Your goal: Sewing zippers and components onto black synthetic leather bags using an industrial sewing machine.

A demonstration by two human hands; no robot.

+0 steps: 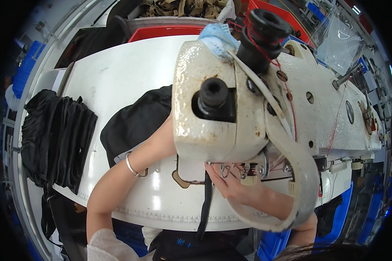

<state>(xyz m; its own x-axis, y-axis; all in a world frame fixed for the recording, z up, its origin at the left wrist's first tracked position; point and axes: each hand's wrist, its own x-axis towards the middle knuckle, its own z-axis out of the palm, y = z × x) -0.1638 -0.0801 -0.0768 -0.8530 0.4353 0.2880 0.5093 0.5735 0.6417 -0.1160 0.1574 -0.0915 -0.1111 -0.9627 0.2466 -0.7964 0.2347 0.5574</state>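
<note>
A white sewing machine [209, 143] stands before me, its head hiding part of both my hands. My left hand [164, 135] reaches behind the head beside a black fabric piece [133, 122]; its fingers are hidden. A silver bangle [130, 165] circles that wrist. Under the head, my right hand [237, 188] lies with its visible fingers stretched out, the tips partly covered. Alongside those fingers, a narrow black strap [206, 204] runs from the sewing area down over the table's front edge. Red thread [292, 108] trails along the machine.
The white table [117, 61] has a ruler strip along its front edge. At left, a stack of black fabric pieces [61, 139] overhangs the edge. A red bin [161, 32] and a container of tan straps [183, 9] stand behind. A blue bin [342, 217] is at the lower right.
</note>
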